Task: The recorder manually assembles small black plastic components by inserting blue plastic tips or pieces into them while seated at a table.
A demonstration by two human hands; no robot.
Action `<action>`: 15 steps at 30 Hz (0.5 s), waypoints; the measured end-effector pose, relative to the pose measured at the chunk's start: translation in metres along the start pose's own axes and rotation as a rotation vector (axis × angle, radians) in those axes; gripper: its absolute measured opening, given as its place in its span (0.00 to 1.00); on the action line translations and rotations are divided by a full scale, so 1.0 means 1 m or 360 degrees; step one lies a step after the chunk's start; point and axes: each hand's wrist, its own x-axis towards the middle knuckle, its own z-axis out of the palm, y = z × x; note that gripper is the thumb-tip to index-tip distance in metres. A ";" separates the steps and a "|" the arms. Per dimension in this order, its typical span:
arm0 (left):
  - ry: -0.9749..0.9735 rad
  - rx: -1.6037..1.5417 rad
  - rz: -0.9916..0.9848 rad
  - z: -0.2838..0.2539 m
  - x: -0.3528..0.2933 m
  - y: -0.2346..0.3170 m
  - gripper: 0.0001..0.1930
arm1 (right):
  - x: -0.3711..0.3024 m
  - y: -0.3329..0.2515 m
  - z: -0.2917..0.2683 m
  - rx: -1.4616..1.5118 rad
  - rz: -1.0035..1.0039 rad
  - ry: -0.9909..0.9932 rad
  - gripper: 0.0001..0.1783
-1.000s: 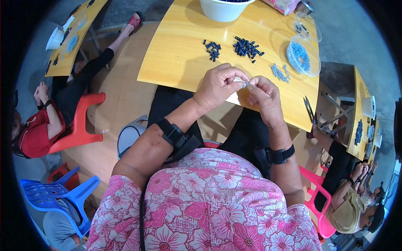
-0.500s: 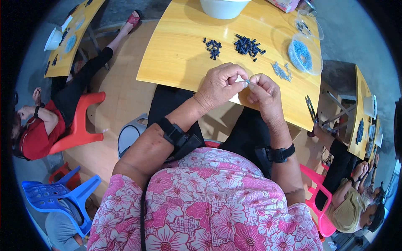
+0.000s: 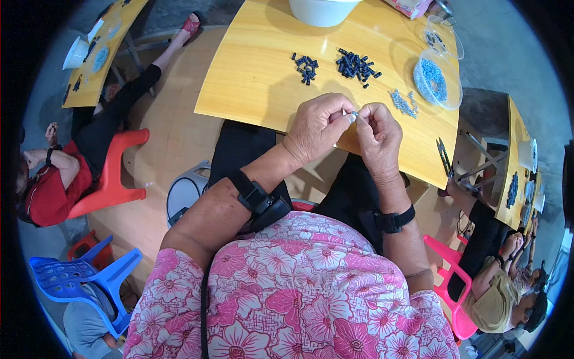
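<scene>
My left hand (image 3: 321, 124) and my right hand (image 3: 381, 134) meet above the near edge of the yellow table (image 3: 242, 72). Between their pinched fingertips is a tiny bluish-grey piece (image 3: 354, 113), mostly covered; its exact kind is too small to make out. Beyond my hands lie a small pile of short black cylindrical parts (image 3: 307, 69) and a larger pile of black cylindrical parts (image 3: 357, 64). To the right, small translucent bluish pieces (image 3: 404, 104) are scattered by a clear round tub (image 3: 454, 96) holding many blue pieces.
Black-handled snips (image 3: 444, 157) lie at the table's right edge. A white basin (image 3: 323, 13) stands at the far side, with a clear lid (image 3: 443, 36) at the far right. People sit at other tables on both sides, near a blue chair (image 3: 72, 278) and a pink chair (image 3: 451, 287).
Both hands stay pinched together on the tiny piece, and the fingers of my right hand have curled in and turned slightly. The piles look the same.
</scene>
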 end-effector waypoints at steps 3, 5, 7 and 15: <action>-0.0003 -0.0017 0.0025 0.000 0.000 0.000 0.02 | 0.000 -0.005 -0.002 0.0211 0.0134 -0.0066 0.05; -0.0008 -0.0037 0.0029 0.000 0.000 0.000 0.02 | 0.000 -0.005 -0.003 0.0463 0.0296 -0.0132 0.05; -0.0036 -0.0059 0.0020 0.000 0.000 0.000 0.02 | 0.000 -0.003 -0.004 0.0282 0.0216 -0.0105 0.04; -0.0113 -0.0322 -0.0163 0.005 0.000 0.003 0.04 | 0.003 -0.009 -0.007 -0.0483 -0.0571 0.0077 0.08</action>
